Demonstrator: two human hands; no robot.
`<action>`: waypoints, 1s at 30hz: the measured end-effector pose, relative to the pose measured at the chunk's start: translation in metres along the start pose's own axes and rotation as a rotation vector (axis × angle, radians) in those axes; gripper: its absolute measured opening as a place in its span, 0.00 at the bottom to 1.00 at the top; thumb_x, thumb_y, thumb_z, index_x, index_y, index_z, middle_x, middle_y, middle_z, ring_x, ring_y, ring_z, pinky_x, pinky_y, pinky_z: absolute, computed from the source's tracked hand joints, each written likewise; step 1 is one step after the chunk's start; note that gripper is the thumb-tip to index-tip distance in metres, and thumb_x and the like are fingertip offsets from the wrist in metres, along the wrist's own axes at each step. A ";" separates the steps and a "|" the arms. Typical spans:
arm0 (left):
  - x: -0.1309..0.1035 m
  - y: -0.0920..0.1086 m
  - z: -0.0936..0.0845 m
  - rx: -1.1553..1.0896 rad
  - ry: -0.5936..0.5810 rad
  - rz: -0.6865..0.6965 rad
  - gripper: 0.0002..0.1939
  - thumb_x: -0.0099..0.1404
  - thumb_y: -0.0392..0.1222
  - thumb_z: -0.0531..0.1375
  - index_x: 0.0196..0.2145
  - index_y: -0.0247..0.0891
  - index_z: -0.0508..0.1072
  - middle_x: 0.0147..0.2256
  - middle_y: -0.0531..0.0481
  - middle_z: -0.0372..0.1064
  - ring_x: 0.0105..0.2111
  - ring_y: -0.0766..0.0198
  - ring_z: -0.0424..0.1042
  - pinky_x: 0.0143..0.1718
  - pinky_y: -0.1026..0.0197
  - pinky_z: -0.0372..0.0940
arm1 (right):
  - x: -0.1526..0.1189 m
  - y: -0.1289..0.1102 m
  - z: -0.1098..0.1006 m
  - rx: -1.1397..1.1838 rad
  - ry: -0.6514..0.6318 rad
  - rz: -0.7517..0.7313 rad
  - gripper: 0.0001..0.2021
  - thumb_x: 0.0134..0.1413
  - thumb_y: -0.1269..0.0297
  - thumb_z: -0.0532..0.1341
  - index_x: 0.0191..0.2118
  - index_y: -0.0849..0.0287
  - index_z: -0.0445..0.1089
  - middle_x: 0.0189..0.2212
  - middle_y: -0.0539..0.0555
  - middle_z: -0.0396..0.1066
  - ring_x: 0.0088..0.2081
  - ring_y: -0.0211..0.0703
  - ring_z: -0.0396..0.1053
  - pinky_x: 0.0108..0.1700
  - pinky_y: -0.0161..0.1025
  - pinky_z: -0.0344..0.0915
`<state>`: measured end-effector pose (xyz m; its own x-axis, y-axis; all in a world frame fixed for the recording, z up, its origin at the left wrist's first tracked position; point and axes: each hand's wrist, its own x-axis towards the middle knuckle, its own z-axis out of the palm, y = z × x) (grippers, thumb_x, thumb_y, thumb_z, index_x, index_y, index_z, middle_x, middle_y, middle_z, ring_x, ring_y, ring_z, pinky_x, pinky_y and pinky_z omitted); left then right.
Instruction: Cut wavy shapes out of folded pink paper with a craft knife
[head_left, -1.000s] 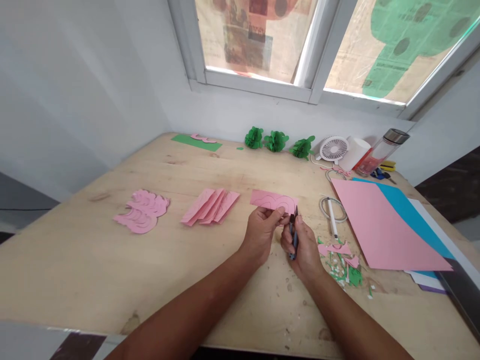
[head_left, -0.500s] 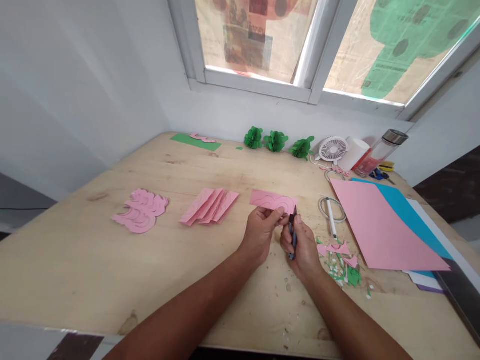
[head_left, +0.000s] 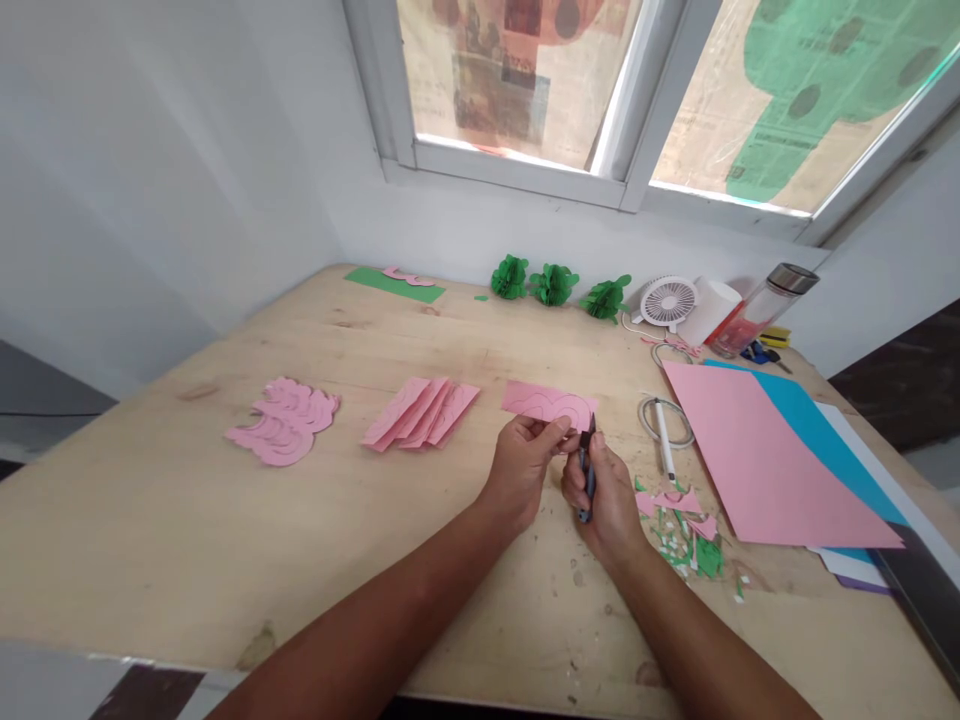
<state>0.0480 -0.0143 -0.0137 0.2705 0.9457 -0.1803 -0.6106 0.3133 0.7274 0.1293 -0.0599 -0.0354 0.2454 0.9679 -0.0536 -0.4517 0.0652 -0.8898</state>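
My left hand [head_left: 521, 460] pinches the lower edge of a folded pink paper strip [head_left: 546, 402] between thumb and fingers. Curved outlines are drawn on the strip. My right hand [head_left: 606, 490] is closed around grey-handled scissors [head_left: 587, 480], their dark blades pointing up at the strip's right end. Just how the blades meet the paper is too small to tell. Left of my hands lie several folded pink strips [head_left: 420, 412]. Farther left is a pile of pink scalloped cutouts [head_left: 289, 420].
Pink and green scraps [head_left: 694, 535] and a white stylus [head_left: 664, 440] lie right of my hands, beside large pink sheets [head_left: 772, 450]. Green paper ornaments [head_left: 555, 285], a small fan [head_left: 669, 302] and a bottle [head_left: 765, 310] stand at the back. A green strip [head_left: 394, 285] lies far left.
The view has shifted very slightly. Both hands keep nearly the same place and hold on the pink strip and scissors; the blades show a little more openly at the strip's right end.
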 end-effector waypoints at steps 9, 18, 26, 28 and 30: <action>-0.001 0.001 0.001 -0.023 -0.008 -0.014 0.10 0.45 0.39 0.68 0.23 0.32 0.72 0.23 0.49 0.71 0.25 0.68 0.69 0.35 0.63 0.64 | 0.000 0.001 0.001 0.004 0.021 0.010 0.19 0.51 0.47 0.57 0.24 0.60 0.61 0.13 0.43 0.55 0.12 0.28 0.43 0.15 0.31 0.38; -0.001 0.001 0.001 -0.017 0.001 -0.018 0.11 0.43 0.40 0.68 0.23 0.32 0.72 0.22 0.50 0.70 0.25 0.67 0.69 0.35 0.61 0.65 | -0.001 0.000 0.004 -0.001 0.039 0.012 0.20 0.51 0.46 0.57 0.23 0.60 0.61 0.12 0.43 0.53 0.13 0.28 0.43 0.15 0.32 0.38; -0.002 0.002 0.002 -0.023 -0.015 -0.027 0.10 0.45 0.40 0.68 0.22 0.31 0.72 0.22 0.50 0.69 0.25 0.68 0.68 0.36 0.61 0.64 | -0.002 -0.001 0.004 0.031 0.044 0.015 0.18 0.52 0.48 0.57 0.27 0.60 0.64 0.12 0.42 0.53 0.12 0.27 0.43 0.15 0.31 0.38; -0.002 0.002 0.002 -0.024 -0.021 -0.025 0.10 0.45 0.39 0.68 0.22 0.31 0.72 0.22 0.50 0.69 0.24 0.68 0.68 0.36 0.61 0.64 | -0.001 -0.001 0.004 0.029 0.048 0.018 0.18 0.51 0.48 0.58 0.28 0.60 0.64 0.12 0.42 0.53 0.12 0.27 0.43 0.15 0.30 0.39; -0.002 0.002 0.001 -0.022 -0.025 -0.021 0.10 0.46 0.39 0.68 0.22 0.31 0.72 0.21 0.50 0.69 0.23 0.69 0.67 0.35 0.62 0.64 | -0.001 0.000 0.004 0.028 0.055 0.021 0.18 0.51 0.47 0.58 0.27 0.60 0.64 0.12 0.41 0.52 0.12 0.28 0.42 0.15 0.30 0.39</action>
<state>0.0476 -0.0157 -0.0114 0.3017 0.9365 -0.1789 -0.6204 0.3353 0.7090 0.1260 -0.0594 -0.0336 0.2820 0.9544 -0.0981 -0.4808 0.0521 -0.8753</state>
